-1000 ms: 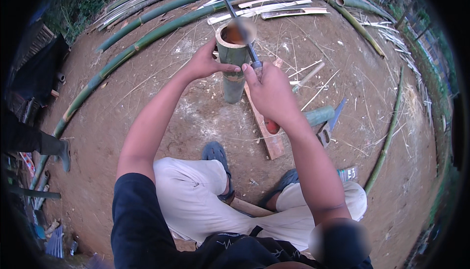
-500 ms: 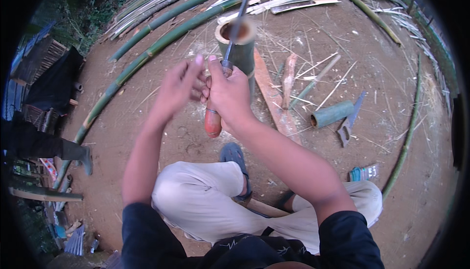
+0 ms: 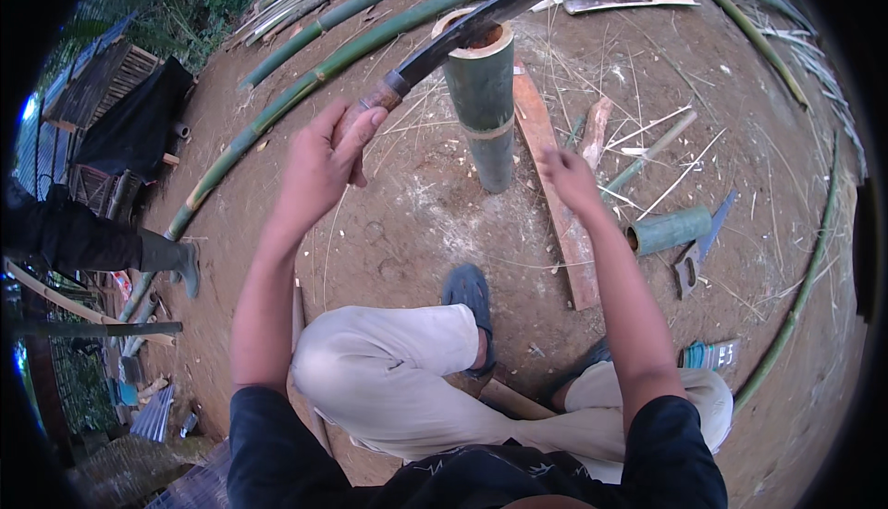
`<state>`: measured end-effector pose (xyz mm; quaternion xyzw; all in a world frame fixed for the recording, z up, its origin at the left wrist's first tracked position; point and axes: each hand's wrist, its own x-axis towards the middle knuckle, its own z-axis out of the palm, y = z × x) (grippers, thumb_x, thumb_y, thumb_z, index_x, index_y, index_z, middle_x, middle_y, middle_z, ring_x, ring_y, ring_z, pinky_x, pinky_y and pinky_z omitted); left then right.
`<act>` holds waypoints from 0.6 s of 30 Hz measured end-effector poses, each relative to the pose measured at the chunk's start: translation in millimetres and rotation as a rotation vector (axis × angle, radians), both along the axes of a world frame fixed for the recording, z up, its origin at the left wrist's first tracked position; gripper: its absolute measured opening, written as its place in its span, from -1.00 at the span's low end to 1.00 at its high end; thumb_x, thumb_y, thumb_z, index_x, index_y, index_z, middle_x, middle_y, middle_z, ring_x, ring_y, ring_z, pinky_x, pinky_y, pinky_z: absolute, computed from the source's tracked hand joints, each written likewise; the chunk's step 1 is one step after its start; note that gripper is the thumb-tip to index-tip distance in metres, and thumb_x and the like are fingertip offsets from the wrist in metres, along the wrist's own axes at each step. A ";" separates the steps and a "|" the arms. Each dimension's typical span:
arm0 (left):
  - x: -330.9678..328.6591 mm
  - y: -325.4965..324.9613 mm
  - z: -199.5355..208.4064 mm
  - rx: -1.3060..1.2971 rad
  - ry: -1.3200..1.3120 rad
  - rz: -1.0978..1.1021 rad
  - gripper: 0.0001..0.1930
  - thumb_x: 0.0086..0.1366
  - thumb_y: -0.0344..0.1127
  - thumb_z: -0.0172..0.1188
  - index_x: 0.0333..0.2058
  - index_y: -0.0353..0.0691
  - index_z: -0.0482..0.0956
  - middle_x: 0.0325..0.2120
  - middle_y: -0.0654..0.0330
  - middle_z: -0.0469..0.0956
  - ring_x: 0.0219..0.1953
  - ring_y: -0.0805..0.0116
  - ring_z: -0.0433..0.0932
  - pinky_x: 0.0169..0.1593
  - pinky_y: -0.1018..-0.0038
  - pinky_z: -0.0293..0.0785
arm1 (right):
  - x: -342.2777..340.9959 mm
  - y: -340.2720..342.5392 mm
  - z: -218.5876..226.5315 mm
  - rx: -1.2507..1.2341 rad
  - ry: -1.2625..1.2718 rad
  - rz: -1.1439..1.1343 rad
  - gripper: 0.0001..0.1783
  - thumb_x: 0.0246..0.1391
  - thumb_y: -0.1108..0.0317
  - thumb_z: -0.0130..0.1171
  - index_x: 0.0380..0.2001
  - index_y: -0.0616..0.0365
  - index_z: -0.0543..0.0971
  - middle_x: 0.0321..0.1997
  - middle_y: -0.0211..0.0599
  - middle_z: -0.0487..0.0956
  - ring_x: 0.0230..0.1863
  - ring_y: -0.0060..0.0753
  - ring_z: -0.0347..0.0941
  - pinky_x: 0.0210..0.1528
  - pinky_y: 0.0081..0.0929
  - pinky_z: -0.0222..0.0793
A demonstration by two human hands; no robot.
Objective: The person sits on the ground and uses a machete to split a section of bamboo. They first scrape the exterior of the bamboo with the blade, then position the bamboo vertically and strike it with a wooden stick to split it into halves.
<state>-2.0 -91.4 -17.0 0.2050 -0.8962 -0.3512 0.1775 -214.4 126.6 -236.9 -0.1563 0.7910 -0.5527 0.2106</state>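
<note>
A machete (image 3: pixel 433 54) with a dark blade and wooden handle is in my left hand (image 3: pixel 324 159), fingers wrapped round the handle. Its blade slants up to the right, across the mouth of an upright green bamboo tube (image 3: pixel 483 102). I cannot tell whether blade and rim touch. The tube stands on the dirt ahead of me. Further right, my right hand (image 3: pixel 572 180) reaches out over a long reddish wooden plank (image 3: pixel 566 241), its fingers loosely bent and nothing visible in them. Just beyond it lies a short rough piece of wood (image 3: pixel 597 130).
A short bamboo section (image 3: pixel 673 230) and a handsaw (image 3: pixel 701 250) lie at the right. Long bamboo poles (image 3: pixel 305 97) curve across the far side, beside split strips (image 3: pixel 629 0). A person's boot (image 3: pixel 189 270) stands at the left. Thin slivers litter the dirt.
The machete has passed from my right hand to my left, its blade now slanting over the tube. My right hand has moved right toward the plank and rough wood.
</note>
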 end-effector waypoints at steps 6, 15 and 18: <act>-32.2 1.7 20.5 -0.096 -0.074 -0.084 -0.67 0.49 -0.02 0.12 -0.27 -0.20 0.47 -0.55 0.33 0.51 -0.58 0.63 0.50 -0.58 0.63 0.23 | -53.8 58.0 -177.8 0.702 0.303 -0.152 -0.25 0.15 -0.15 0.22 -0.02 0.47 0.53 0.00 0.39 0.57 0.08 0.35 0.51 0.17 0.00 0.40; -61.0 16.4 42.6 0.034 -0.229 0.009 -0.69 0.39 -0.11 0.20 -0.32 -0.30 0.51 -0.64 0.28 0.45 -0.58 0.53 0.49 -0.45 0.47 0.45 | -87.0 37.3 -189.2 0.447 0.003 -0.184 -0.65 -0.01 0.30 0.18 -0.34 0.49 0.61 -0.41 0.21 0.64 -0.33 0.11 0.63 -0.26 -0.08 0.53; -57.9 15.6 37.1 0.006 -0.207 -0.011 -0.69 0.37 -0.10 0.21 -0.34 -0.28 0.51 -0.66 0.30 0.39 -0.60 0.54 0.42 -0.49 0.46 0.37 | -106.2 58.2 -185.0 0.304 -0.265 -0.412 -0.68 -0.06 0.35 0.10 -0.38 0.45 0.64 -0.53 0.09 0.62 -0.53 -0.04 0.63 -0.36 -0.17 0.52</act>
